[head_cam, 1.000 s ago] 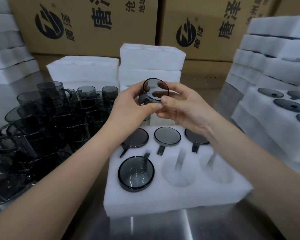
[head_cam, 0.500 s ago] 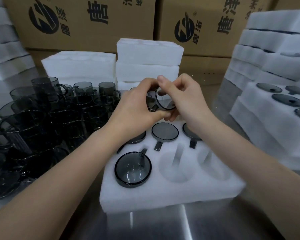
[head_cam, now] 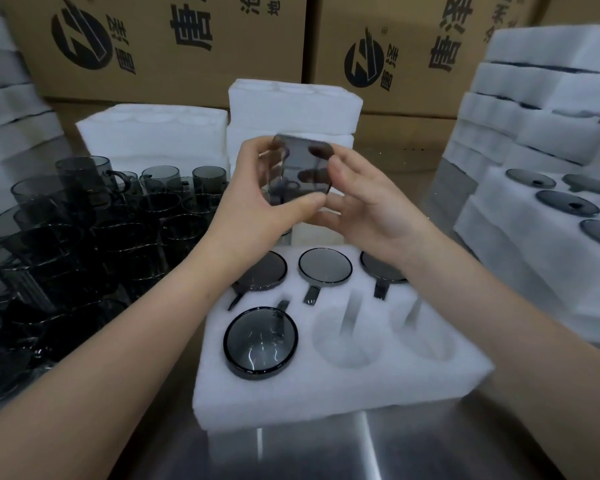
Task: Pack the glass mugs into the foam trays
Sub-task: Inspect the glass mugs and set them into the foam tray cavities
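You've got the mug [head_cam: 302,168] up in the air between both hands, above the back row of the foam tray [head_cam: 326,393]. Your left hand [head_cam: 257,206] pinches it top and bottom, and your right hand [head_cam: 371,209] wraps its fingers round the far side. That's a fingertip hold on smooth glass, and the mug is motion-blurred, so I'd say it's turning as you hold it.

The main risk is it slipping mid-turn. It'd drop onto the packed mugs right underneath, glass on glass, or bounce off the foam onto the steel table [head_cam: 395,452]. The second risk is the handle. I can't tell which way it's facing right now, and if it doesn't line up with the slot in the middle pocket [head_cam: 350,337] or the right pocket [head_cam: 423,327], the mug will sit crooked. Watch your left forearm too, it's close to the loose mugs [head_cam: 84,230].

Compared with a second ago, the round end was facing you then and now you see the mug side-on. Half a second ago your hands were bunched tight and low over the tray, and now they're higher and a bit more spread. The tray count hasn't changed: four in, two empty.
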`<state>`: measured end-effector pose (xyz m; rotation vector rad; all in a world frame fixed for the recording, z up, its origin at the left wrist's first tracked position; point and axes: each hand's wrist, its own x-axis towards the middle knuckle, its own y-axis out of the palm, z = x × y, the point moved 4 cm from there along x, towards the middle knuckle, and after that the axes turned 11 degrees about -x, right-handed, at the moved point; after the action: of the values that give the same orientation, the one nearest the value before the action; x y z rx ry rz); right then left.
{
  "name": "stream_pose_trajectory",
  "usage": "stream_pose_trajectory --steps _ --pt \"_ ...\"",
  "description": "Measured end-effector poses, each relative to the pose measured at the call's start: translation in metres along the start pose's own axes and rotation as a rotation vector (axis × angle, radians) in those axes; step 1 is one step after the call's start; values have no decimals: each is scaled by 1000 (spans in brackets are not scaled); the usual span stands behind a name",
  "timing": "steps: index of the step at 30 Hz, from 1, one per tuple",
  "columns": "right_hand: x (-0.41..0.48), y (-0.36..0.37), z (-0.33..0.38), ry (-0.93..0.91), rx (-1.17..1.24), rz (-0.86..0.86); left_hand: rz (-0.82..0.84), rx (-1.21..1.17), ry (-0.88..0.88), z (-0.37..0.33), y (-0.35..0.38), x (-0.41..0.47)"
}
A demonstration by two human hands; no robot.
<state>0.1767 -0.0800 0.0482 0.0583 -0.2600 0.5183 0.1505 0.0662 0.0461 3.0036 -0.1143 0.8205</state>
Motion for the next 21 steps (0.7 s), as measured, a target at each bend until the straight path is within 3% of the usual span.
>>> stream_pose_trajectory --steps 13,18,21 --pt "-2 -5 3 -98 -362 -319 132 271 45 -1 6 0" --pt "-2 -7 2 -37 -212 -360 165 220 64 -4 7 -1" --pt "-1 -7 0 54 -38 -276 150 130 46 -4 7 -1"
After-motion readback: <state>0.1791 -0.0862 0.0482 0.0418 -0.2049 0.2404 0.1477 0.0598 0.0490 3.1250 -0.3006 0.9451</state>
